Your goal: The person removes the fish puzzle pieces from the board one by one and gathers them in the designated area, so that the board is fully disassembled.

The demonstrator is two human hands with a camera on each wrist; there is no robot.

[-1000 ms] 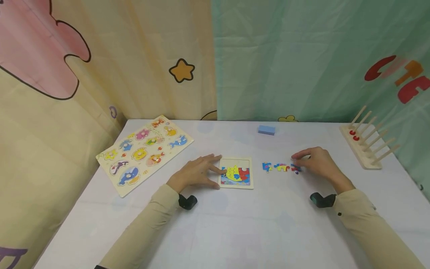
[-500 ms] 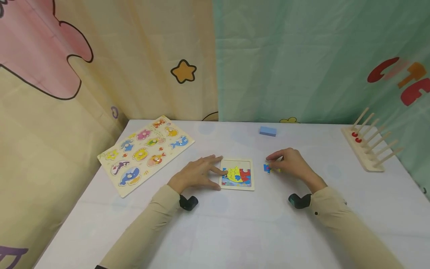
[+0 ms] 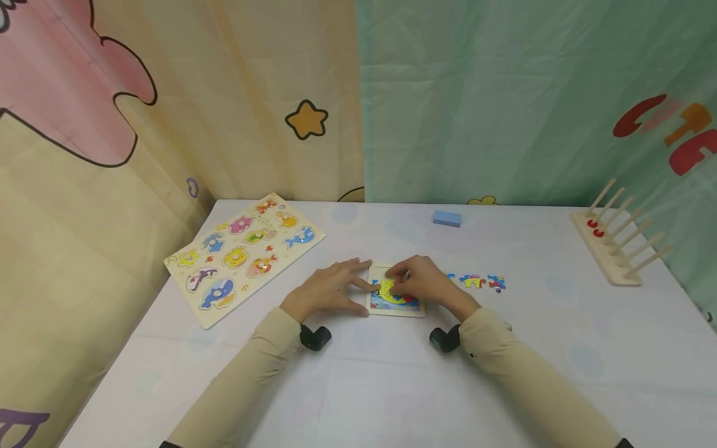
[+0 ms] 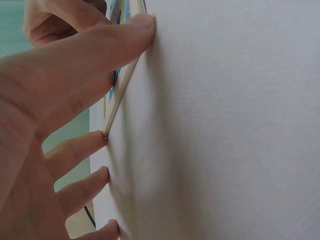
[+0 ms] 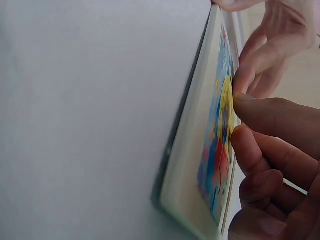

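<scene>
A small square jigsaw puzzle [image 3: 395, 314] with a pale wooden frame lies at the table's middle, showing a yellow, red and blue fish picture. My left hand [image 3: 330, 289] spreads over its left side, thumb and fingers along the frame edge and one fingertip on the picture. From the right, my right hand [image 3: 422, 280] reaches over the upper part of the puzzle, thumb and index finger pinching a puzzle piece low over the picture, mostly hidden by the fingers. In the right wrist view the thumb [image 5: 265, 112] and index fingertip are right at the yellow part.
Loose puzzle pieces [image 3: 473, 282] lie in a row right of the frame. A peg board of sea animals [image 3: 235, 256] is at the left. Behind sits a blue block [image 3: 447, 218]. A wooden rack with upright pegs [image 3: 607, 249] and red beads stands at the right edge.
My right hand has moved left from the loose pieces to over the puzzle, uncovering the pieces at the right. My left hand has stayed on the frame.
</scene>
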